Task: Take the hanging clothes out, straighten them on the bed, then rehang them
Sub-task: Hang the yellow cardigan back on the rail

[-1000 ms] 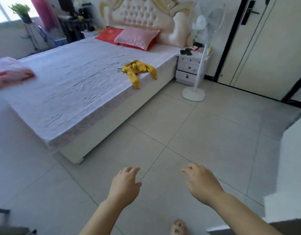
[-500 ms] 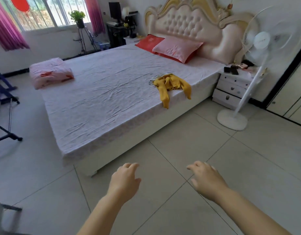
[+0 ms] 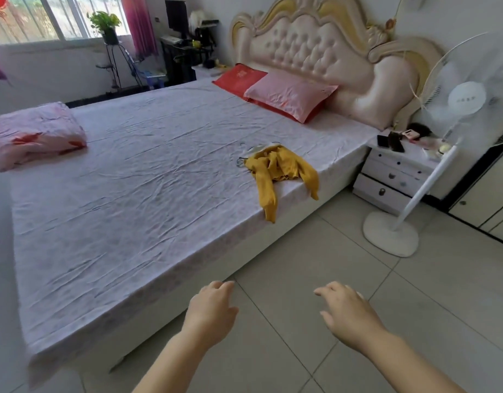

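A crumpled yellow garment [image 3: 281, 171] lies near the right edge of the bed [image 3: 148, 194], one sleeve hanging over the side. A thin wire hanger [image 3: 246, 153] lies on the sheet just beyond it. My left hand [image 3: 212, 310] and my right hand [image 3: 348, 313] are stretched forward over the tiled floor in front of the bed, fingers loosely curled, holding nothing. Both hands are well short of the garment.
A folded pink quilt [image 3: 36, 134] sits at the bed's left end and pillows [image 3: 287, 95] lie by the headboard. A white nightstand [image 3: 398, 171] and a standing fan [image 3: 454, 114] are to the right of the bed. Wardrobe doors [image 3: 488, 199] stand at far right.
The view has swung left and closer to the bed, so the garment now sits nearer. Both hands stay held out in front, empty.
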Tool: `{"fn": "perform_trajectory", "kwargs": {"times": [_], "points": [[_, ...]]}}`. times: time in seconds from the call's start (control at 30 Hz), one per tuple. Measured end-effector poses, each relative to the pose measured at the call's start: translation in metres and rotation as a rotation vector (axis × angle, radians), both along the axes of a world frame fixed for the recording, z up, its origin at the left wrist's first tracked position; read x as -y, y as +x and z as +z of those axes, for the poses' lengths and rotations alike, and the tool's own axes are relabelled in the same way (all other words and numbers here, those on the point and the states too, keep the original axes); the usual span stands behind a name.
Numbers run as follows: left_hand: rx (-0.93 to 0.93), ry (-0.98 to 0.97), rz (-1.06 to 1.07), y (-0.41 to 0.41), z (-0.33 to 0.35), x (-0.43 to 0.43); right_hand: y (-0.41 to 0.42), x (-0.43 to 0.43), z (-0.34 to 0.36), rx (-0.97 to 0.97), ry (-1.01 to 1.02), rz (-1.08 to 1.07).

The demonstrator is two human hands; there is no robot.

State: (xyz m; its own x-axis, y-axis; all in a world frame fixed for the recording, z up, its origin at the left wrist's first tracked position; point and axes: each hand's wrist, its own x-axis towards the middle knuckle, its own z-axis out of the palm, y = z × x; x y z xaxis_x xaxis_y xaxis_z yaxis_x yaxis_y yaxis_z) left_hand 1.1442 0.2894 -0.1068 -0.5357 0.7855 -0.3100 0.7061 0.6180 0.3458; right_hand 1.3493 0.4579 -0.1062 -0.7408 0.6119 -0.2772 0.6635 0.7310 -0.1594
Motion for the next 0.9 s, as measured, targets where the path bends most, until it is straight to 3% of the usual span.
{"fn": "perform_trajectory", "kwargs": {"times": [0.4,0.9], "points": [[0.026,0.022,-0.093,-0.132,0.000,-0.218,-0.126,-0.199,0.000,-0.034,-0.010,-0.047],[0.036,-0.089,0.107,-0.241,-0.004,-0.457,-0.289,-0.462,-0.006,0.005,-0.138,0.141]]}}
